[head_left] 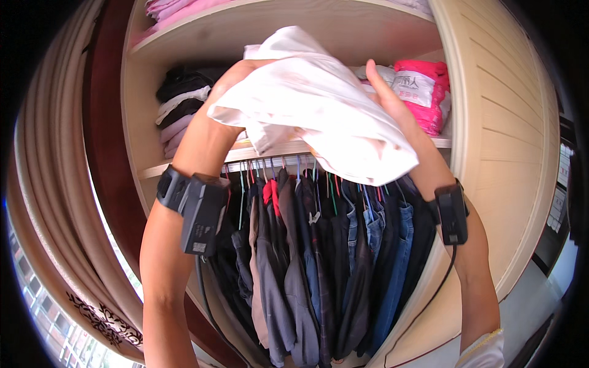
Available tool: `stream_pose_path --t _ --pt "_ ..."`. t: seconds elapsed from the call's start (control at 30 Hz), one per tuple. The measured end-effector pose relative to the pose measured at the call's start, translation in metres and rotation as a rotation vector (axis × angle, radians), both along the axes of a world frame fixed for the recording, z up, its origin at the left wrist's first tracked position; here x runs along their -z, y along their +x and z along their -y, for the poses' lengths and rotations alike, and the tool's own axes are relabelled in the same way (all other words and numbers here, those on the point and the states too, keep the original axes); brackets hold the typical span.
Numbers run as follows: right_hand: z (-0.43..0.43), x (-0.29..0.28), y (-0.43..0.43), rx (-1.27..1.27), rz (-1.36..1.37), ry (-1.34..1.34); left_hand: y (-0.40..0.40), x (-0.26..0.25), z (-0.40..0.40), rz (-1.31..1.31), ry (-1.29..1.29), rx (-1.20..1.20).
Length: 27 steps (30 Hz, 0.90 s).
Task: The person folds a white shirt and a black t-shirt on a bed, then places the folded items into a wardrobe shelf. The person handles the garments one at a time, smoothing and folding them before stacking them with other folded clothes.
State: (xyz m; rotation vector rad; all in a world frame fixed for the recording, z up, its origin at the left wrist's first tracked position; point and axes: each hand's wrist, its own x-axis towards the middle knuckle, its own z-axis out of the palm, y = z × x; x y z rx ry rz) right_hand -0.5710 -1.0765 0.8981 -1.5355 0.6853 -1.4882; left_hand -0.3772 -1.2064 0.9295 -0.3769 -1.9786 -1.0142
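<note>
A crumpled white cloth (317, 106) is held up in front of the middle wardrobe shelf. Reaching in from the left, my left hand (246, 76) goes behind the cloth's upper left part; the cloth hides its fingers. At the cloth's right side is my right hand (379, 85), thumb pointing up, its other fingers hidden behind the fabric. Whether the right hand grips the cloth cannot be seen. Each wrist wears a black strapped device with a cable.
Folded dark and light clothes (177, 106) lie on the middle shelf (156, 170) at left, a pink package (421, 94) at right. Pink textiles (184, 14) lie above. Below, jackets (294, 267) and jeans (395, 267) hang closely. A curtain (50, 184) is left, a wardrobe door (501, 152) right.
</note>
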Motion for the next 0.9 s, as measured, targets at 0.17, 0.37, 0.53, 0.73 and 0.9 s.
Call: stream_pose_path --t 0.17,0.37,0.53,0.73,0.9 --pt "0.016 -0.052 -0.028 0.362 -0.009 -0.052 -0.016 -0.021 0.01 0.43 0.336 0.599" --pt "0.056 -0.111 -0.042 0.51 -0.249 -0.146 -0.004 -0.058 0.035 0.324 -0.027 0.049" --pt "0.104 -0.143 -0.031 0.608 -0.239 -0.168 -0.012 -0.078 0.07 0.243 0.032 -0.229" --pt "0.158 -0.171 -0.021 0.767 -0.274 -0.152 -0.032 -0.127 0.152 0.314 0.11 -0.106" --pt "0.207 -0.196 -0.037 0.731 -0.362 -0.187 -0.056 -0.166 0.213 0.394 0.17 -0.142"
